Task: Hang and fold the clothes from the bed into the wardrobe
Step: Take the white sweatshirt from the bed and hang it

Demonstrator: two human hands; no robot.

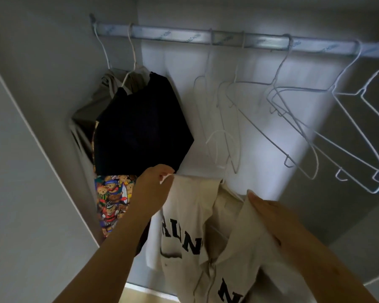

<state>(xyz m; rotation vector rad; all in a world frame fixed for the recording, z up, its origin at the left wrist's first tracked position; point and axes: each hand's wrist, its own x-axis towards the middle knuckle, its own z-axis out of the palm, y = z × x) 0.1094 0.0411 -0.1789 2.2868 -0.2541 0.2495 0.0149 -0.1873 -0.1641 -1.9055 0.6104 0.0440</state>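
Observation:
A cream button-up shirt [190,217] with black letters hangs in front of me inside the wardrobe. Its white wire hanger [219,147] rises above the collar. My left hand [153,189] pinches the hanger's end at the shirt's left shoulder. My right hand [269,215] grips the shirt's right collar and front panel. The hanger's hook is off the metal rail [228,39].
On the rail's left hang a dark navy garment [140,127], a grey one [90,110] behind it and a teddy-bear print fabric [112,200] below. Several bare white wire hangers [315,127] hang to the right. The wardrobe's side wall [31,149] stands left.

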